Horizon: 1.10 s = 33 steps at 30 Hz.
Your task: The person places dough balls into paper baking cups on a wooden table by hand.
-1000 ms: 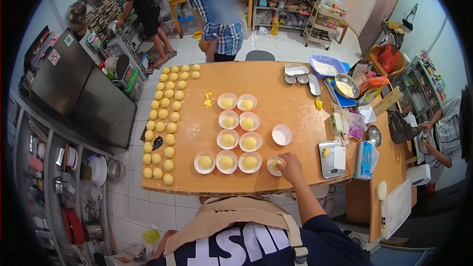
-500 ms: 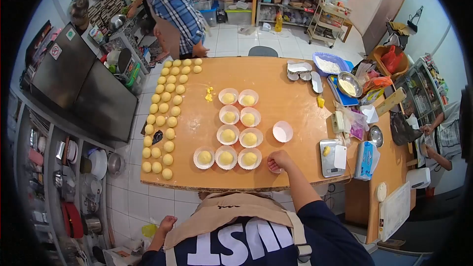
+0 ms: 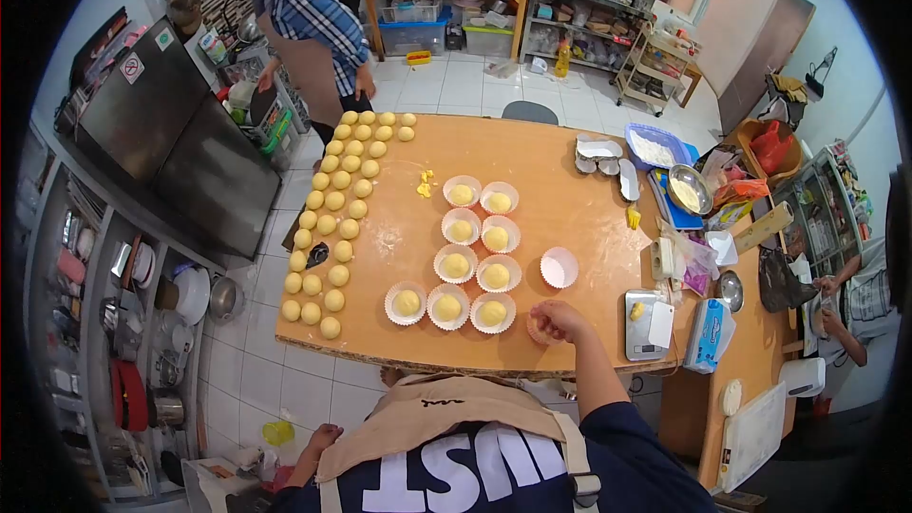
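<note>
My right hand [image 3: 560,321] is over a paper cup [image 3: 538,331] at the table's front edge, its fingers closed and partly covering the cup; what they hold, if anything, is hidden. Just behind it stands an empty paper cup [image 3: 559,268]. To the left, several white paper cups each hold a pale yellow dough ball [image 3: 491,313]. More dough balls [image 3: 339,275] lie in rows along the table's left side. My left hand [image 3: 325,437] hangs low beside the apron, off the table, with its fingers curled and nothing visible in them.
On the table's right are a scale [image 3: 649,325], a blue tissue pack [image 3: 709,334], a metal bowl [image 3: 689,189] and a blue basket [image 3: 657,147]. A person in a plaid shirt [image 3: 318,24] stands behind the far left corner. Another person's hands [image 3: 832,304] show at the right.
The view has shifted. My right hand has lifted slightly and turned over the front cup. My left hand has come into fuller view. The person in plaid has moved left.
</note>
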Motion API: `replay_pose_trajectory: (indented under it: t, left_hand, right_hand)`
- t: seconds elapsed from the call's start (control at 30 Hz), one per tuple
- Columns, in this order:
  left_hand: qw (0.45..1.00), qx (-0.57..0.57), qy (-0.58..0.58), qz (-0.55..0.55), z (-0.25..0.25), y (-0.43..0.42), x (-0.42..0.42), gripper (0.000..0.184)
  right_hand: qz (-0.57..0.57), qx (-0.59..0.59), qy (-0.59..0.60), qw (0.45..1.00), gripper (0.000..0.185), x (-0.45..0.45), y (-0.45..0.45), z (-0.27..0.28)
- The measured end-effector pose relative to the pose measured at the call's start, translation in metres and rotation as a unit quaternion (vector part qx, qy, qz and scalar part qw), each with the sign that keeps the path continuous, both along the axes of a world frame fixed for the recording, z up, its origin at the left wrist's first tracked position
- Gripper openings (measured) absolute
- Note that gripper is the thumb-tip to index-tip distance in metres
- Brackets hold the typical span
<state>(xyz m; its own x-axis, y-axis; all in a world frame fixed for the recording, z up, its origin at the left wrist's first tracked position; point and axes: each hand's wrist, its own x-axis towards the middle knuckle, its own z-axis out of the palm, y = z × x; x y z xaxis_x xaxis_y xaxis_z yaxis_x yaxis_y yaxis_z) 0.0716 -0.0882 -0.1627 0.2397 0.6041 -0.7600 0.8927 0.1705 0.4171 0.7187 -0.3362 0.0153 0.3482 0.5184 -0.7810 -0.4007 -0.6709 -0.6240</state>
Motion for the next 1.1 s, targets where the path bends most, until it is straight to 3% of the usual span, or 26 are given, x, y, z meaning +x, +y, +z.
replay_pose_trajectory:
  t: [0.07,0.23,0.27,0.33,0.37,0.43,0.47,0.53,0.63,0.67,0.8,0.87,0.97,1.1]
  left_hand:
    - [0.999,-0.022,-0.02,0.018,-0.006,0.002,-0.002,0.057]
    - [0.994,0.068,-0.043,-0.069,-0.011,0.011,0.003,0.046]
    - [0.992,0.082,-0.055,-0.079,-0.014,0.013,0.003,0.044]
    - [0.942,0.181,-0.119,-0.256,-0.019,0.022,0.005,0.037]
    - [0.9,0.228,-0.151,-0.34,-0.02,0.027,0.007,0.035]
    - [0.973,0.055,-0.06,-0.215,-0.013,0.034,0.013,0.032]
    - [0.989,-0.034,-0.013,-0.146,-0.01,0.036,0.018,0.031]
    - [0.992,-0.045,-0.057,-0.102,-0.005,0.033,0.021,0.03]
    - [0.995,0.001,-0.078,-0.056,0.006,0.025,0.027,0.028]
    - [0.996,0.027,-0.076,-0.046,0.008,0.024,0.027,0.027]
    - [0.993,-0.001,-0.097,-0.063,0.011,0.026,0.023,0.031]
    - [0.997,0.016,-0.075,-0.009,0.009,0.017,0.02,0.038]
    - [0.998,0.018,-0.064,-0.024,0.004,0.008,0.008,0.047]
    - [0.998,0.045,-0.028,-0.045,-0.01,0.001,0.004,0.055]
  right_hand:
    - [-0.034,0.021,0.012,0.999,0.017,0.0,-0.004,0.001]
    - [-0.175,0.121,0.042,0.976,0.02,-0.002,-0.023,0.008]
    - [-0.196,0.113,-0.01,0.974,0.018,-0.004,-0.025,0.014]
    - [-0.237,0.095,-0.112,0.96,0.015,-0.005,-0.029,0.026]
    - [-0.188,0.099,-0.259,0.942,0.013,-0.008,-0.031,0.024]
    - [-0.077,0.098,-0.531,0.838,0.011,-0.014,-0.034,0.019]
    - [-0.031,0.096,-0.557,0.824,0.012,-0.017,-0.032,0.018]
    - [0.064,0.09,-0.603,0.79,0.012,-0.024,-0.028,0.017]
    - [0.171,0.032,-0.59,0.789,0.014,-0.033,-0.022,-0.005]
    - [0.27,0.008,-0.591,0.76,0.012,-0.034,-0.022,-0.009]
    - [0.176,0.04,-0.587,0.789,0.014,-0.023,-0.022,-0.024]
    - [0.117,0.07,-0.567,0.812,0.014,-0.024,-0.019,0.009]
    - [0.091,0.043,-0.523,0.847,0.011,-0.027,-0.016,0.033]
    - [0.074,0.048,-0.555,0.827,0.008,-0.03,-0.015,0.019]
